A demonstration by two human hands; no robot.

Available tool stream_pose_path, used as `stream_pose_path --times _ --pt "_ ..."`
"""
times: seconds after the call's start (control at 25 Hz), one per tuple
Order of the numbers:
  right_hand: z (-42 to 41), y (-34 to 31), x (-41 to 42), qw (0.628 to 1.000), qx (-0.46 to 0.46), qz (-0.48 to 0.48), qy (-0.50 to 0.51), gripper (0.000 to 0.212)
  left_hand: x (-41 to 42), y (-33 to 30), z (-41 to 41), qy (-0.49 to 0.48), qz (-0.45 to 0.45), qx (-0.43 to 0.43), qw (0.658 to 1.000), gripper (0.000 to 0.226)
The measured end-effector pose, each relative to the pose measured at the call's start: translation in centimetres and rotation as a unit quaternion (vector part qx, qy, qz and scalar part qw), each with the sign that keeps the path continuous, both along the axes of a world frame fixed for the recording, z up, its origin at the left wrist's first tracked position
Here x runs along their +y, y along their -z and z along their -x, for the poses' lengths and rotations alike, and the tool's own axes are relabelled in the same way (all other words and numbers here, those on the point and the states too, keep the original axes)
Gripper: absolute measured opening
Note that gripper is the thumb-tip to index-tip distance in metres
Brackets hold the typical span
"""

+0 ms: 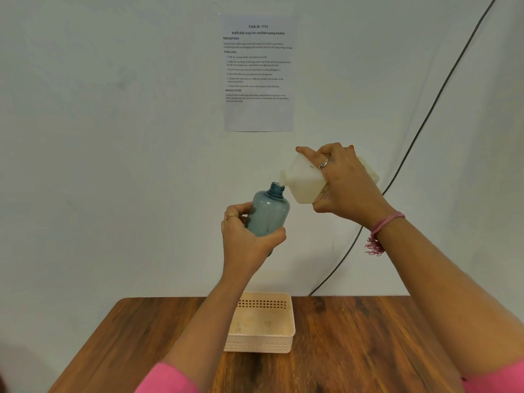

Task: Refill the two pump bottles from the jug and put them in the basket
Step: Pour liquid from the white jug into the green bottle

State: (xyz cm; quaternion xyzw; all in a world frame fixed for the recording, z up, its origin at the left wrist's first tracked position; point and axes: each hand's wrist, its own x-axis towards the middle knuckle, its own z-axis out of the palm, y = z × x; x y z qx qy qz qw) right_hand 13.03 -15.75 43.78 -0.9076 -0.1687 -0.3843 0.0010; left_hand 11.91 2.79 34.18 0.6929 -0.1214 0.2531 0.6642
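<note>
Left hand [245, 236] grips upright bottle [268, 212]; right hand [344, 182] grips jug [304, 180], spout tipped leftward.

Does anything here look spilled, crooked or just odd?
Nothing spilled that I can see. The left hand holds the blue bottle tilted, pump off, while the right hand tips the white jug at its mouth. The basket holds no bottle. A black cable crosses the wall.

Left hand [246, 236] wraps lower body of blue bottle [268, 212], neck open, held upright, slightly tilted. Right hand [344, 184] holds white jug [304, 181] tipped, spout at bottle mouth. Both raised above the tabletop [368, 341]. Cream basket [262, 346] sits below on it. Printed sheet [258, 72] on wall.
</note>
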Motion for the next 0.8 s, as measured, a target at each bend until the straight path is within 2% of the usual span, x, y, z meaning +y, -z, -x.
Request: stream_pose_path --times 0.8 --pt "-0.1 -0.01 0.06 1.0 0.007 0.005 0.002 0.102 -0.1 0.18 -0.18 0.0 0.01 0.0 1.0 0.07"
